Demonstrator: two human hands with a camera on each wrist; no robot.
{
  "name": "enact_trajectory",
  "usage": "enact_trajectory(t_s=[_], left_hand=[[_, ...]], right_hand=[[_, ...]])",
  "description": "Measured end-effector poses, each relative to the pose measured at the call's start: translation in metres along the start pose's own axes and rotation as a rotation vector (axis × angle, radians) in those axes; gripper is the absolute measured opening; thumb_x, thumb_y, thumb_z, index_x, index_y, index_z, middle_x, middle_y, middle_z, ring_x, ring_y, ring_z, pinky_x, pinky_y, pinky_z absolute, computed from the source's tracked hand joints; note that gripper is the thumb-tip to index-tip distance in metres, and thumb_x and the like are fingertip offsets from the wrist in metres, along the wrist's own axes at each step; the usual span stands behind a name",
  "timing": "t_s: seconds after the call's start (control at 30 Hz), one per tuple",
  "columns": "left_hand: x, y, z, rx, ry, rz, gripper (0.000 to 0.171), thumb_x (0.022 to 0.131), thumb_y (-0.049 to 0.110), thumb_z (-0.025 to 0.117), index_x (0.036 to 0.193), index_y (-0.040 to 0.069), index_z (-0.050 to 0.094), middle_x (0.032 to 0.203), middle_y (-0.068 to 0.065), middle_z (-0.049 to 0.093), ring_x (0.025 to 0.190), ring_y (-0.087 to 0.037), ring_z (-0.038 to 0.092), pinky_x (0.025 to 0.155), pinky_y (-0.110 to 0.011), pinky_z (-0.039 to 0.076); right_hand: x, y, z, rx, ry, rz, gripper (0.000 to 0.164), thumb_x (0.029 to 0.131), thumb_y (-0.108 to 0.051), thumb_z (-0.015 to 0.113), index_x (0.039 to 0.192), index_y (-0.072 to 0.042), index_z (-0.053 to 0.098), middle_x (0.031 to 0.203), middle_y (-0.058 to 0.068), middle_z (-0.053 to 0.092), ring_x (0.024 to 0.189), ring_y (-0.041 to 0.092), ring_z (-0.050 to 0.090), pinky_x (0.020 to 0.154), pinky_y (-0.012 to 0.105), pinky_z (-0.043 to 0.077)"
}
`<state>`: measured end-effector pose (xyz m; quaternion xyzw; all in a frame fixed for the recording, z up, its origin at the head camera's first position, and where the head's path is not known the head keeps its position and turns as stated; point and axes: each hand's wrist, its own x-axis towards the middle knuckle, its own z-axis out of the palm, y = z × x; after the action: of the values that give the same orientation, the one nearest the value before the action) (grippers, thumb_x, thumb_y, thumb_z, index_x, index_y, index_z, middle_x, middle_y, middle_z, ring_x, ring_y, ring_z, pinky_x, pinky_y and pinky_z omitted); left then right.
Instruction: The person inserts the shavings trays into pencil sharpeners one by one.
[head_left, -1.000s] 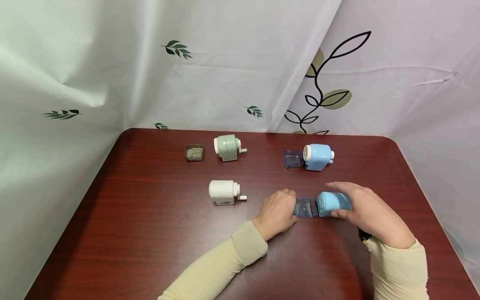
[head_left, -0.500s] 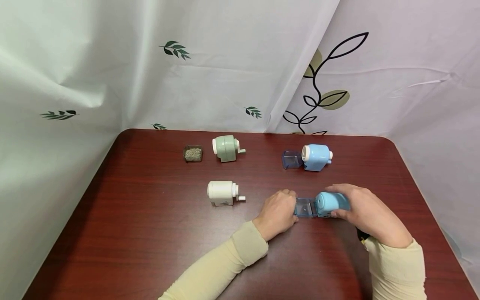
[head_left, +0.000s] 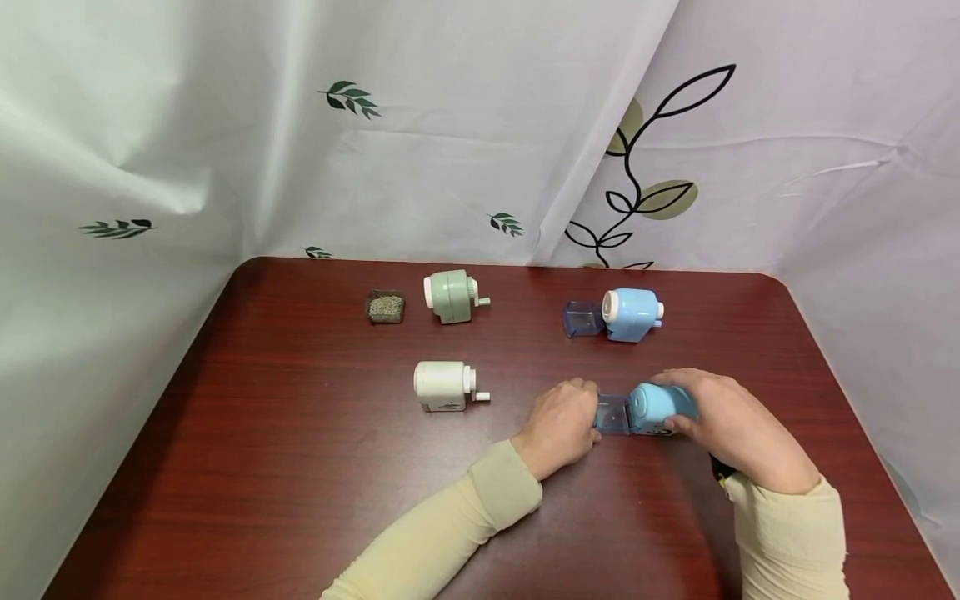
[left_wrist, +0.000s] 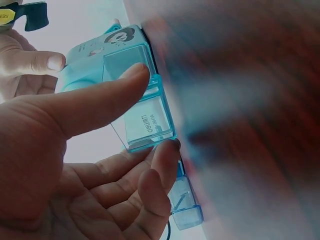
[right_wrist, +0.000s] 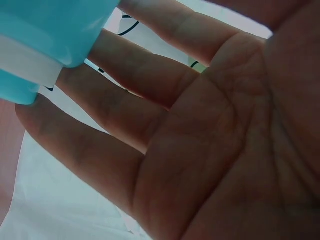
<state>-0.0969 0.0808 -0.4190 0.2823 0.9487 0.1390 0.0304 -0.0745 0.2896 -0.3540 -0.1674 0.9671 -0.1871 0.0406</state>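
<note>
A turquoise pencil sharpener (head_left: 651,407) stands on the right part of the table, its clear bluish shavings drawer (head_left: 613,415) pulled partly out to the left. My right hand (head_left: 738,425) grips the sharpener's body from the right, thumb at the near side and fingers at the far side. With my left hand (head_left: 561,423) I hold the drawer's outer end. The left wrist view shows the thumb lying over the drawer (left_wrist: 146,122) and fingertips beneath its end. In the right wrist view, fingers reach along the sharpener's turquoise body (right_wrist: 55,25); my right thumb's contact is hidden there.
A white pencil sharpener (head_left: 441,386) stands left of my left hand. Farther back are a green sharpener (head_left: 452,297), a drawer full of shavings (head_left: 386,307), and a light blue sharpener (head_left: 632,315) beside a clear drawer (head_left: 582,319). A patterned curtain (head_left: 420,167) hangs behind the table.
My left hand has shifted slightly right with the drawer, and less of the drawer shows outside the sharpener. My right hand keeps its grip on the body.
</note>
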Motion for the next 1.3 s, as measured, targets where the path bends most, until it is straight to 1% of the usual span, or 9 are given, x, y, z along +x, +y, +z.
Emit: enact_trajectory(t_s=[0.17, 0.47, 0.83, 1.1, 1.3], left_hand=[[0.002, 0.002, 0.001, 0.008, -0.004, -0.005, 0.039, 0.077, 0.034, 0.088, 0.103, 0.012, 0.068, 0.090, 0.001, 0.065, 0.086, -0.016, 0.067, 0.074, -0.029, 0.055], [0.004, 0.002, 0.002, -0.012, -0.011, -0.019, 0.034, 0.077, 0.032, 0.089, 0.094, 0.014, 0.066, 0.085, 0.001, 0.064, 0.083, -0.017, 0.067, 0.069, -0.031, 0.054], [0.007, 0.003, 0.002, -0.012, 0.013, -0.016, 0.036, 0.076, 0.033, 0.089, 0.097, 0.013, 0.068, 0.086, 0.001, 0.065, 0.085, -0.015, 0.067, 0.070, -0.030, 0.055], [0.010, 0.007, 0.003, -0.009, -0.001, -0.033, 0.037, 0.076, 0.035, 0.089, 0.098, 0.014, 0.068, 0.089, 0.002, 0.066, 0.087, -0.015, 0.067, 0.070, -0.031, 0.055], [0.011, 0.010, 0.003, 0.002, -0.001, -0.027, 0.037, 0.076, 0.036, 0.089, 0.097, 0.015, 0.067, 0.089, 0.003, 0.066, 0.088, -0.014, 0.067, 0.071, -0.029, 0.055]], right_hand=[[0.000, -0.001, 0.000, 0.003, -0.024, 0.030, 0.047, 0.072, 0.000, 0.085, 0.116, -0.006, 0.071, 0.107, 0.009, 0.070, 0.098, 0.029, 0.064, 0.083, 0.050, 0.050], [0.001, -0.002, 0.000, 0.004, -0.041, 0.059, 0.046, 0.074, -0.001, 0.085, 0.117, -0.006, 0.070, 0.107, 0.011, 0.070, 0.094, 0.030, 0.064, 0.080, 0.050, 0.051], [0.001, -0.002, 0.000, -0.002, -0.054, 0.070, 0.045, 0.075, -0.003, 0.085, 0.117, -0.006, 0.070, 0.107, 0.012, 0.070, 0.093, 0.030, 0.065, 0.079, 0.051, 0.051], [0.001, -0.002, 0.000, -0.005, -0.058, 0.072, 0.045, 0.074, -0.003, 0.085, 0.117, -0.006, 0.070, 0.106, 0.012, 0.070, 0.092, 0.030, 0.064, 0.078, 0.050, 0.051], [0.001, -0.002, -0.001, -0.007, -0.049, 0.062, 0.045, 0.074, -0.003, 0.085, 0.117, -0.007, 0.071, 0.105, 0.011, 0.071, 0.091, 0.029, 0.064, 0.078, 0.050, 0.050]])
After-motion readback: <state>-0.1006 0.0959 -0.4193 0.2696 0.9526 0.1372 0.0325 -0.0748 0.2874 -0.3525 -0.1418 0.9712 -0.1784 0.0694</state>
